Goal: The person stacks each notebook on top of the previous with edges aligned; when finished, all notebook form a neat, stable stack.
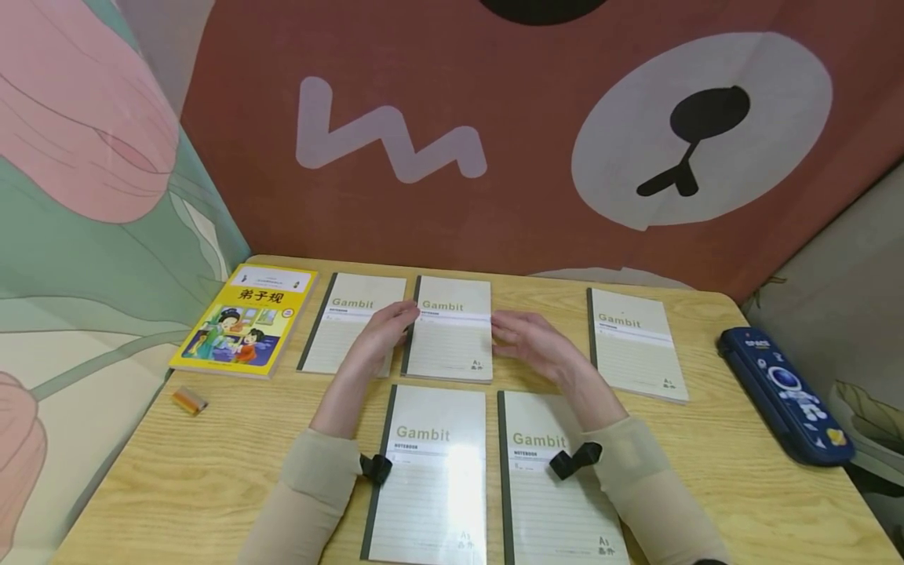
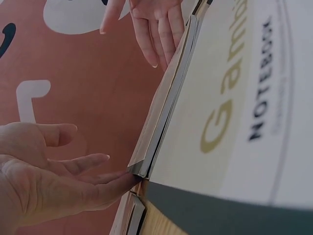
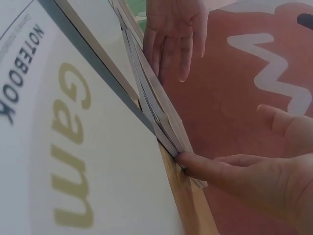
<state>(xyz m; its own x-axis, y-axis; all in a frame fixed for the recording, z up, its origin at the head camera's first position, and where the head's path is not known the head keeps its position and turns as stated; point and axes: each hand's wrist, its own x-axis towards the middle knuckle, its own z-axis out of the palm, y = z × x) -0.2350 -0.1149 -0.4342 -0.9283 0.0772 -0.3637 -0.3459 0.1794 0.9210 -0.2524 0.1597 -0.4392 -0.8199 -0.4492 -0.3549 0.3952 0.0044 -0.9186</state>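
A Gambit notebook with a dark spine lies at the back middle of the table, between the two hands. My left hand is at its spine side, over part of another notebook to the left. In the left wrist view, the left hand's fingers reach the notebook's lower corner, fairly straight, thumb raised. At the opposite edge is my right hand. Its extended fingers touch the side of the pages in the right wrist view, thumb up. Neither hand curls around the notebook.
Two notebooks lie in front, one under a bright glare and one beneath the right forearm. Further right are another notebook and a blue pencil case. A yellow picture book and a small eraser sit left.
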